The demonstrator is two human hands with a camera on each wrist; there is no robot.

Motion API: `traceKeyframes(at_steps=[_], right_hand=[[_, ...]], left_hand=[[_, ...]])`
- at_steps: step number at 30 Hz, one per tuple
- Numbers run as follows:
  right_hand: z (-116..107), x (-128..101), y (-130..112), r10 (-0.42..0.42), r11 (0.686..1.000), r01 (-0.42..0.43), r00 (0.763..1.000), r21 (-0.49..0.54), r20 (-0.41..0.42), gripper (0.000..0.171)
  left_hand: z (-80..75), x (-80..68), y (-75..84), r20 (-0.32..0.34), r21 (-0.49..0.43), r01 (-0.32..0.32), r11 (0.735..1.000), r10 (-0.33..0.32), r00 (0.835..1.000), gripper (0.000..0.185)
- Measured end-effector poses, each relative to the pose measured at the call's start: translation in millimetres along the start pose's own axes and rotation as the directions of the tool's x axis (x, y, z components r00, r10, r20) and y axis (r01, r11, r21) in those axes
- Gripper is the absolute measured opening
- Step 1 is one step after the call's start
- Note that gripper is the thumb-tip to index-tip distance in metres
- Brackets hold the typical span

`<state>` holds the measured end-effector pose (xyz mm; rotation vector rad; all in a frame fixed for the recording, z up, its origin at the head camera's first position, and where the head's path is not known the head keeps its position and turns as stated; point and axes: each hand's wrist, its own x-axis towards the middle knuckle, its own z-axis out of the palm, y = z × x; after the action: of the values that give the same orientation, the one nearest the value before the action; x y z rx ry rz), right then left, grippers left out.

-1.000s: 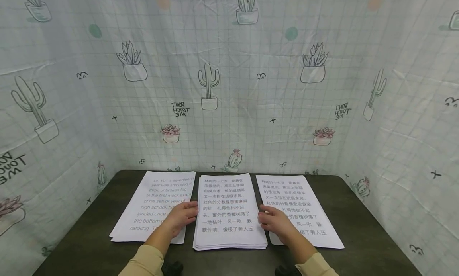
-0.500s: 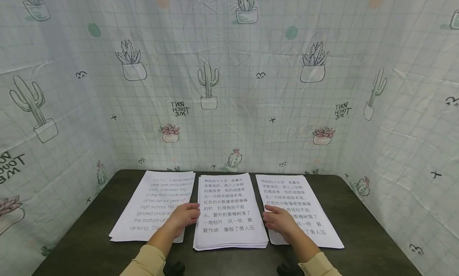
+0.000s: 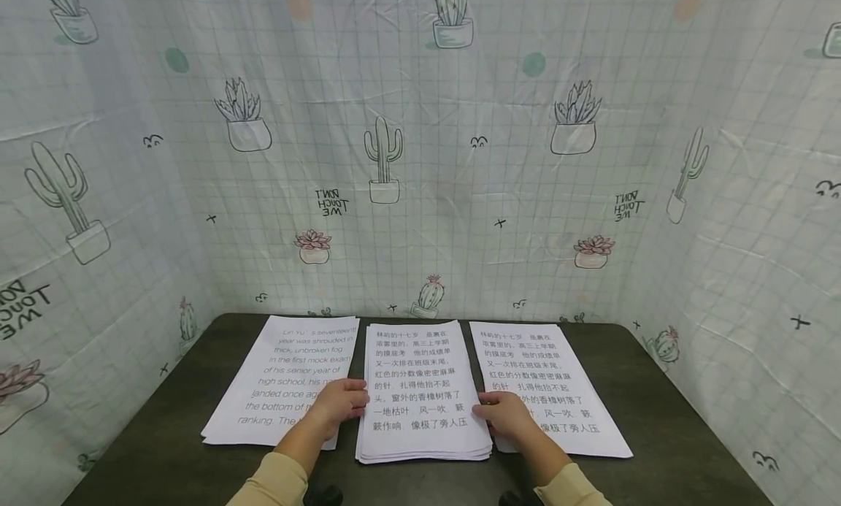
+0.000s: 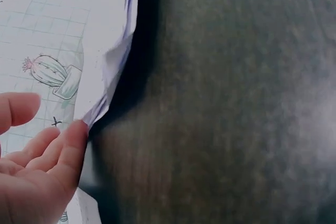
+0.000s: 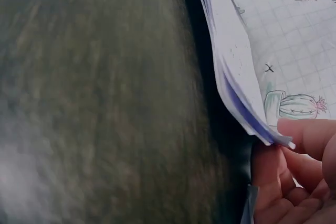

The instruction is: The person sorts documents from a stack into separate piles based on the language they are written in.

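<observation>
A stack of printed paper (image 3: 420, 389) with Chinese text lies in the middle of the dark table. My left hand (image 3: 338, 407) is at its left edge. In the left wrist view the fingertips (image 4: 79, 129) meet the edge of the sheets, and the thumb stands apart from them. On the other side, my right hand (image 3: 509, 415) pinches the right edge of the stack. The right wrist view has the thumb (image 5: 299, 132) over the sheets' edge and the other fingers curled beneath it. Several sheet edges show there, slightly fanned.
To the left lies a stack of sheets with English text (image 3: 289, 374), partly under my left forearm. Another stack with Chinese text (image 3: 578, 411) is on the right, partly covered by my right hand. A patterned cloth (image 3: 420, 163) rises behind the dark table (image 3: 164, 418).
My right hand first drew slightly away from the middle stack, then moved left and took hold of its edge. The left hand stays by the left edge. All three stacks keep their places.
</observation>
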<state>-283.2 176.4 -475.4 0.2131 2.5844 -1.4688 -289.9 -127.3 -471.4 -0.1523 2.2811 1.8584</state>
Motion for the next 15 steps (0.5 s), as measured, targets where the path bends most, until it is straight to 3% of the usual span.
traceKeyframes(at_steps=[7, 15], right_hand=[[3.3, 0.0, 2.6, 0.002, 1.0, -0.001, 1.0, 0.006, -0.023, 0.043], [3.9, -1.4, 3.7, -0.024, 0.998, 0.026, 0.999, 0.054, -0.041, 0.039]], left_hand=[[3.9, -0.8, -5.5, -0.045, 0.157, -0.045, 0.987, 0.053, 0.998, 0.053], [6.9, -1.3, -6.0, -0.077, 0.181, -0.049, 0.982, 0.064, 0.995, 0.051]])
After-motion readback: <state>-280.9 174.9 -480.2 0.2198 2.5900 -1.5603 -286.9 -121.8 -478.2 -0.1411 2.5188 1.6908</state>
